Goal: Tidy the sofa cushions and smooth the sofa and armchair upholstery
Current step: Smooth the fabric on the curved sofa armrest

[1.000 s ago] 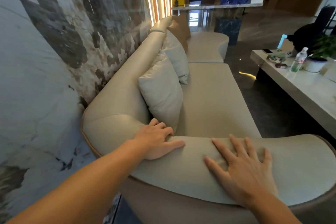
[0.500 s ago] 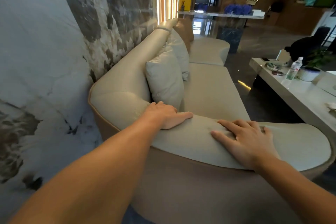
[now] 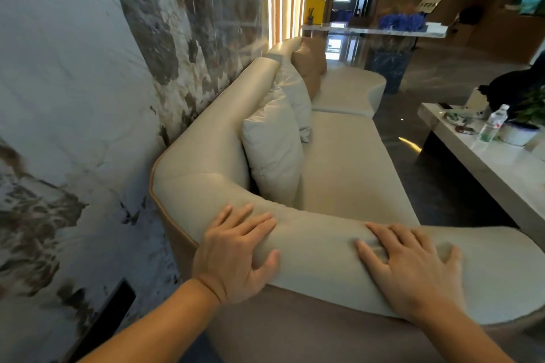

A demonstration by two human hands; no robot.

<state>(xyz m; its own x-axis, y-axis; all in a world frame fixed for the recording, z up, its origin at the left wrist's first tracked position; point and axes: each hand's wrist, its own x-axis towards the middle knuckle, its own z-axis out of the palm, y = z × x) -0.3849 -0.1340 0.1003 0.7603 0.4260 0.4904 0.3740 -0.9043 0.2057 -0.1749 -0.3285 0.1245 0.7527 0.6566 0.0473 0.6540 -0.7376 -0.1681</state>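
A long cream leather sofa [image 3: 345,162] runs away from me along the marble wall. Both my hands lie flat on its near armrest [image 3: 318,256]. My left hand [image 3: 236,253] is spread over the armrest's left curve, thumb on the top face. My right hand [image 3: 413,268] presses palm down further right, fingers apart. Against the backrest lean a cream cushion [image 3: 274,153], a second cream cushion [image 3: 298,97] behind it, and a tan cushion [image 3: 309,63] at the far end.
The marble wall [image 3: 88,97] stands close on the left. A white low table [image 3: 483,162] to the right carries a water bottle [image 3: 492,124], a potted plant [image 3: 522,130] and small items. Dark glossy floor lies between sofa and table. A counter with blue flowers [image 3: 401,22] stands far back.
My left hand slid back from the inner edge near the cushion onto the armrest's outer curve. My right hand stays flat on the armrest. The view has shifted up and right.
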